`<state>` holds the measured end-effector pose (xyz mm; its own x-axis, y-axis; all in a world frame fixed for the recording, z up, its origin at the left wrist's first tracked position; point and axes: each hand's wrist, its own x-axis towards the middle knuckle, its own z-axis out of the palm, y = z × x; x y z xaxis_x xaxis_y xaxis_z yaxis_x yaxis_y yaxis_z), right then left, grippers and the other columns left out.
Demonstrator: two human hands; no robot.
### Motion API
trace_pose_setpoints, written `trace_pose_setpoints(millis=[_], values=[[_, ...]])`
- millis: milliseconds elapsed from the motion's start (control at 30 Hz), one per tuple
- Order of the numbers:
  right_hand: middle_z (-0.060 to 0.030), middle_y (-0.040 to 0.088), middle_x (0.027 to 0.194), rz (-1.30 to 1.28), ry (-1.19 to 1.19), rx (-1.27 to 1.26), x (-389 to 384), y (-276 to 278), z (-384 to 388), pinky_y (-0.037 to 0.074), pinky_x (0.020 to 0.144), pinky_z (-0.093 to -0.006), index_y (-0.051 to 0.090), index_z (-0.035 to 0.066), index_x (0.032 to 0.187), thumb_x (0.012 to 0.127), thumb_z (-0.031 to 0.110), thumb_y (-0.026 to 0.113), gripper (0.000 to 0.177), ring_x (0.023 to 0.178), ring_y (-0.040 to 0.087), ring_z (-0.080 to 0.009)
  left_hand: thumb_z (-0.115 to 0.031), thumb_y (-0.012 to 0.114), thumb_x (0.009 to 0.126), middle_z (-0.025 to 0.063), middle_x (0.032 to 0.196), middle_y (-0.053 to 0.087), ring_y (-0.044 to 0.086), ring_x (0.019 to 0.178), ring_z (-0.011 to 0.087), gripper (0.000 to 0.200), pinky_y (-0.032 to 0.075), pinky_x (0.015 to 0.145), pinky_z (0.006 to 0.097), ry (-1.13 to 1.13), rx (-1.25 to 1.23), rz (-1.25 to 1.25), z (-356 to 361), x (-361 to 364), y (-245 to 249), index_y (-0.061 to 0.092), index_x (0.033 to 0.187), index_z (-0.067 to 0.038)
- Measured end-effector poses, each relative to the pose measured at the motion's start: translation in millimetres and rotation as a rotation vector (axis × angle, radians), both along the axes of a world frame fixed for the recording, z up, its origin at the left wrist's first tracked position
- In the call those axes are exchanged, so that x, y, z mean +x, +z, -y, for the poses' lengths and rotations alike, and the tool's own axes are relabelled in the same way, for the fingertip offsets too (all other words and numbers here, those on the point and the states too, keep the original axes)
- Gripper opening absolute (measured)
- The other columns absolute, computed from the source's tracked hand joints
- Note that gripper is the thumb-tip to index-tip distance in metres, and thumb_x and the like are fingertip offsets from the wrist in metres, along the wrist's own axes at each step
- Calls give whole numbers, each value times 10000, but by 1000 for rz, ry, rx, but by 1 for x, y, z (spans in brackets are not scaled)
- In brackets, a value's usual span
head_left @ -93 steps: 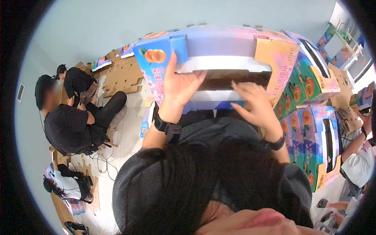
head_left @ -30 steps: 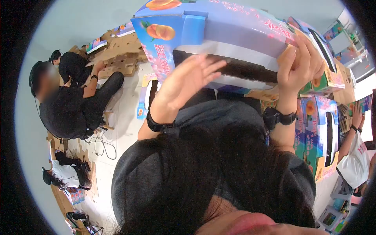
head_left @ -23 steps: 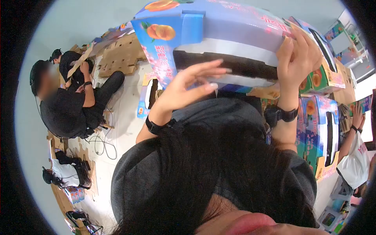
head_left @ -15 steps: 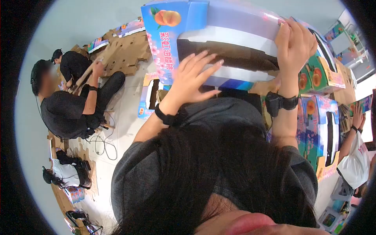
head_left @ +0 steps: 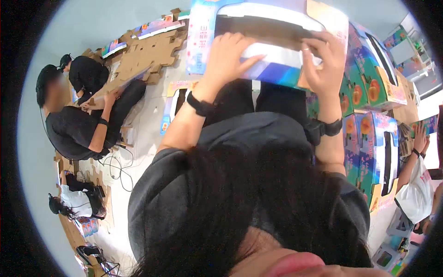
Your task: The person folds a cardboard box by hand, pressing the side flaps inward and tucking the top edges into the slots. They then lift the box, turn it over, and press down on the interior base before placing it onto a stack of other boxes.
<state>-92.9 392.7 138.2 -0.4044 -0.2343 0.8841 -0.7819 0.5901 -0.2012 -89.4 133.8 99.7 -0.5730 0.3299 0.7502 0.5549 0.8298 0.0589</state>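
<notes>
A peach-printed cardboard box (head_left: 281,74) with a long window cut-out is in front of me at the top of the head view. The fingers of my left hand (head_left: 227,60) bend over the lower edge of the window on its left side, thumb resting outside along the white strip. On the right, my right hand (head_left: 324,69) curls its fingers at the window's right end, with the thumb near the lower strip. Both hands grip the box. A pale tan flap (head_left: 323,14) stands up at its upper right corner.
Several more peach boxes (head_left: 374,152) are stacked on my right. A smaller box (head_left: 170,108) is at my left. Flattened cardboard (head_left: 147,57) lies beyond. Several people (head_left: 76,131) work to the left, with a black cable (head_left: 115,173) on the floor. Another person's hand (head_left: 419,138) shows far right.
The box has turned and shifted, showing its tan flap at the right. My left hand went from spread to bent over the window edge; my right hand moved down from the top edge.
</notes>
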Motion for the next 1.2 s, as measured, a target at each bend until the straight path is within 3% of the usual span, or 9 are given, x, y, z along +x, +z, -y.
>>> trace_pose_setpoints(millis=[100,233,600,800,933,967,1067,1200], values=[[-150,670,996,-134,-133,127,-22,-33,14,451,910,-456,697,38,990,849,325,705,319,970,625,-366,-387,653,906,83,949,641,589,930,297,338,420,831,419,11,-23,16,2,-18,0,686,1061,-89],[-139,647,864,23,-203,211,-32,-41,14,440,793,-452,674,39,931,873,452,648,418,843,606,-346,-321,609,938,83,948,644,592,935,303,268,423,831,428,54,-23,62,-1,-24,-3,679,1033,-80],[-127,635,873,23,-293,285,-17,-42,21,424,760,-444,669,48,923,866,499,641,456,862,598,-326,-292,572,941,93,928,615,583,928,298,239,416,822,441,34,-53,-10,1,-8,-3,643,1035,-85],[-153,676,878,173,-317,338,-43,-38,20,453,780,-461,680,46,936,894,539,592,502,881,643,-345,-343,545,957,100,943,647,605,930,317,275,428,833,444,78,-77,116,5,-40,-5,662,1035,-107],[-171,693,903,204,-338,374,-45,-40,17,470,788,-470,678,34,932,903,581,553,562,879,661,-358,-406,530,968,92,1062,689,627,1013,305,370,436,880,434,71,-93,48,5,-44,-11,687,1166,-136],[-174,693,905,206,-345,381,-45,-39,17,471,787,-470,677,32,931,901,583,553,566,879,661,-359,-454,541,955,88,1101,693,628,1035,297,437,435,894,429,56,-103,36,6,-46,-12,681,1221,-136],[-173,684,890,187,-352,377,-43,-38,18,467,775,-471,668,28,912,894,585,565,566,885,654,-358,-520,626,876,102,1036,691,614,993,298,488,414,855,427,-53,-54,-91,6,-46,-14,711,1113,-102],[-153,662,863,109,-353,345,-30,-44,21,456,768,-465,651,39,897,884,573,593,537,867,640,-350,-614,679,797,116,1029,677,604,977,298,598,411,852,417,-7,-40,-1,0,-16,-3,705,1080,-87]])
